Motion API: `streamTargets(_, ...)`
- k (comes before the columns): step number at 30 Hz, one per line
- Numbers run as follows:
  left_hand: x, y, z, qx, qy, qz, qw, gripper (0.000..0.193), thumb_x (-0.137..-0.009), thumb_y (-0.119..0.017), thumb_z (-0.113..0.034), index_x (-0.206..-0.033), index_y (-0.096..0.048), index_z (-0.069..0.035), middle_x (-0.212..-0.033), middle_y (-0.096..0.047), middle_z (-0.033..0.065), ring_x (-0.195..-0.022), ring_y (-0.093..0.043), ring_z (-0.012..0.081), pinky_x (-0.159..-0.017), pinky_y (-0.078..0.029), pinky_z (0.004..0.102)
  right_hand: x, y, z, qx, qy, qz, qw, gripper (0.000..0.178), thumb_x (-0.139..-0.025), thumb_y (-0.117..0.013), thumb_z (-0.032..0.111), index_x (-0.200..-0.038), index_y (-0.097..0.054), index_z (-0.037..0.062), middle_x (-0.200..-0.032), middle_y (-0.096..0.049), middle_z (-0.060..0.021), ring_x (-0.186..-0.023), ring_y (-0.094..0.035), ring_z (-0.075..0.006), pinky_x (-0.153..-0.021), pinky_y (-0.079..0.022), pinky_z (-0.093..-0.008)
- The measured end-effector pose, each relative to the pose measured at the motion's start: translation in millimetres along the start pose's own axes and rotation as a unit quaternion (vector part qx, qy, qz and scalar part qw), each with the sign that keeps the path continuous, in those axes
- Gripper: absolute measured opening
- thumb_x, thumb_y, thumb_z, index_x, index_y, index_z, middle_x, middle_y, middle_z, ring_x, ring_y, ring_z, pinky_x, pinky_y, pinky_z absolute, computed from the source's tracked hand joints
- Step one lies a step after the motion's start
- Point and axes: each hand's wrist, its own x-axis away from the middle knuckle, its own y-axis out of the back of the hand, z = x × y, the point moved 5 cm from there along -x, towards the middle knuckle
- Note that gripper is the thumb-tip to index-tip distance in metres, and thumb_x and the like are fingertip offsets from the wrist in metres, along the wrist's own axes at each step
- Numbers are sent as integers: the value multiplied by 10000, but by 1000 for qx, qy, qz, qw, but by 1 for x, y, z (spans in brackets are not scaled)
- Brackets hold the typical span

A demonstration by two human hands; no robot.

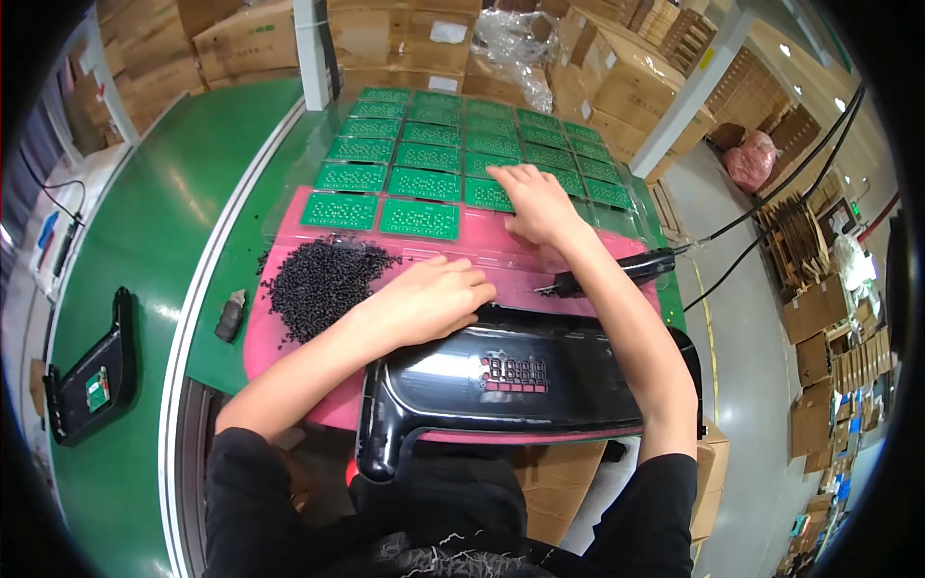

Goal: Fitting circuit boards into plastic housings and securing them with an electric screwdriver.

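My right hand [541,207] reaches over the rows of green circuit boards [420,220]. Its fingers are stretched and apart, with the thumb off to the near side, at the edge of one circuit board [488,194]. Across my lap and the table's near edge lies a glossy black plastic housing [453,371] with a cut-out display window. My left hand [429,301] rests at its far edge, fingers bent over the rim; the underside of the grip is hidden. Just left of that hand is a heap of small black screws [323,284].
A black electric screwdriver [617,273] with a cable lies under my right forearm on the pink mat [279,352]. To the left, a second black housing [94,376] holding a small board sits on a green surface. A dark lump [230,316] lies nearby. Cardboard boxes [617,77] stand behind.
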Motion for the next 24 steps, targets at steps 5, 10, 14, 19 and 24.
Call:
streamTargets(5,9,-13,16,62,25,-26,997,185,-812,-666,-183,-877,-609,-19,-865,-610,117,-874,-611,304,-751,-494,424,-8,-31,-10,-32,-65,64,995,795,-668,-678,68,-1401,-372,92,-1295,-529,-195,-1237,-469,-352,-1026,-369,-475)
streamTargets(10,15,-1,24,30,33,-103,994,172,-801,-679,-150,-909,-620,-31,-862,-610,109,-874,-598,311,-754,-495,405,-4,13,-10,-154,-104,-131,974,915,-677,-722,85,-1455,-241,124,-1220,-488,-248,-1074,-551,-421,-915,-476,-479)
streamTargets(14,29,34,31,128,163,-258,944,614,-709,-807,-233,-1210,-529,-11,-1062,-592,156,-1023,-577,310,-905,-466,397,33,68,38,-544,-118,-176,812,919,-740,-730,53,-1475,-187,142,-1186,-479,-157,-1062,-604,-267,-916,-506,-374)
streamTargets(19,27,38,16,404,156,-260,863,656,-660,-847,-140,-1239,-566,-12,-1172,-596,119,-1001,-624,198,-861,-542,331,89,94,86,-635,-66,-164,752,938,-731,-739,-1,-1470,-163,34,-1291,-489,-165,-1158,-545,-235,-985,-467,-364)
streamTargets(24,29,44,9,340,129,-259,895,629,-632,-841,-109,-1202,-596,-6,-1109,-613,121,-965,-630,217,-843,-549,338,135,101,71,-448,-171,-203,854,556,-723,-788,16,-1226,-551,-3,-937,-655,-78,-815,-640,-108,-711,-516,-236)
